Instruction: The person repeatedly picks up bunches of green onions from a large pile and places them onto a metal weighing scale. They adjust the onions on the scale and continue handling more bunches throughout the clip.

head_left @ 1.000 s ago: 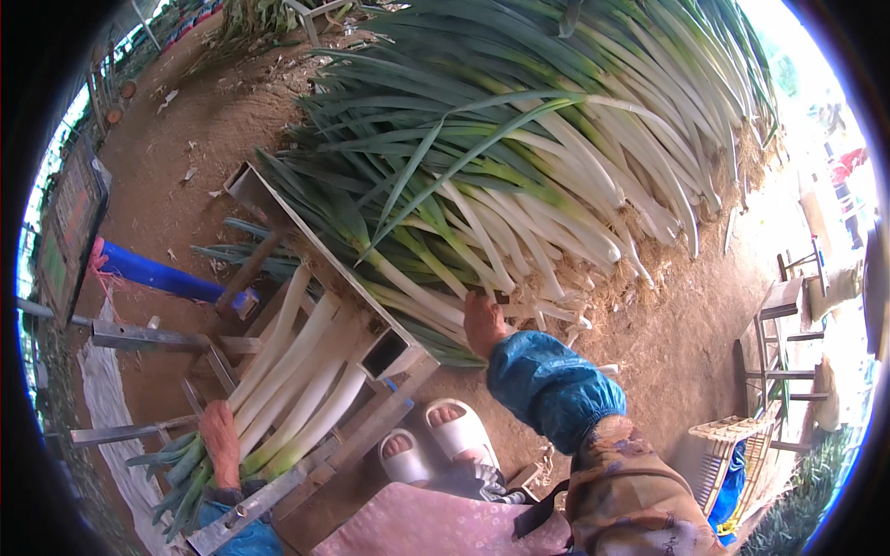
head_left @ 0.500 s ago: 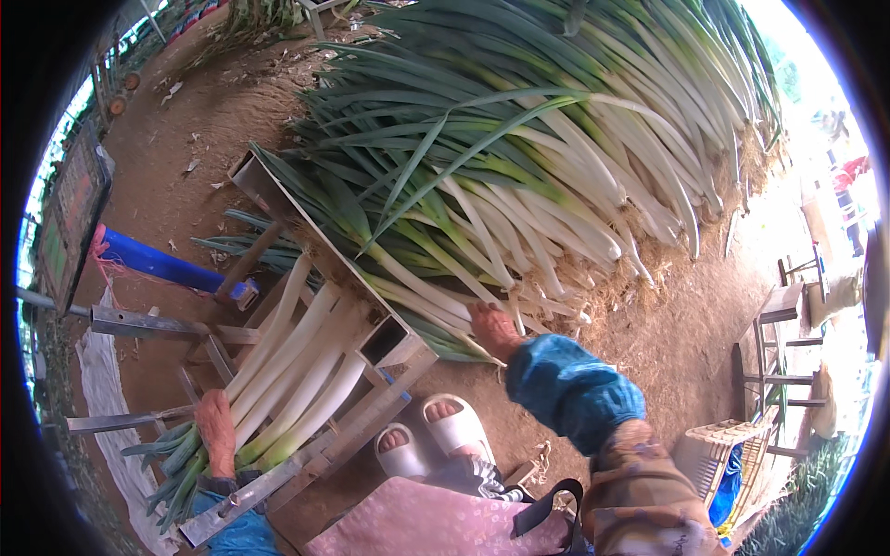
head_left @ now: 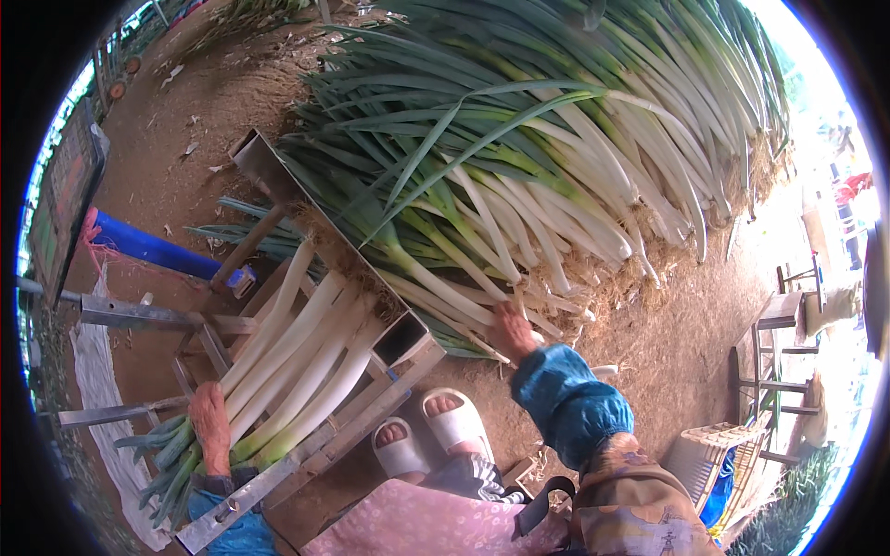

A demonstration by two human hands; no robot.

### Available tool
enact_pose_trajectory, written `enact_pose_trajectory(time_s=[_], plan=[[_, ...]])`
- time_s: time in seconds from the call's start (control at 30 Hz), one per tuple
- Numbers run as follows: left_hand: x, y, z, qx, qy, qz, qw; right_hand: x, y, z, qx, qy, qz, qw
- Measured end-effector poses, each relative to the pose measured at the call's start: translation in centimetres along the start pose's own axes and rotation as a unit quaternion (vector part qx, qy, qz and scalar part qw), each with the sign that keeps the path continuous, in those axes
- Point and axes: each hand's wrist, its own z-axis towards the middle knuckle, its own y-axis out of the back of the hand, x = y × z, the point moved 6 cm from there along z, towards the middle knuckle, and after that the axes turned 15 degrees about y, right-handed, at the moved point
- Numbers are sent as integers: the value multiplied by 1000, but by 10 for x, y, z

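A metal rack is carrying a slanting bunch of leeks. The dirt floor is bearing a larger pile of leeks, a whitish sheet is lying on it at left, and two white sandals are standing on it beside the rack

One leek heap, one leek bundle — two white sandals, one basket

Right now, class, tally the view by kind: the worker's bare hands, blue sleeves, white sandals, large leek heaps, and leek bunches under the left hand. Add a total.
Bare hands: 2
Blue sleeves: 2
White sandals: 2
Large leek heap: 1
Leek bunch: 1
Total: 8
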Motion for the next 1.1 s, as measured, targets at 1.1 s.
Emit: enact_pose_trajectory(time_s=[1.1], plan=[[12, 17, 1, -34, -22, -100, 994, 9, 75, -90, 250, -155, 576, 763]])
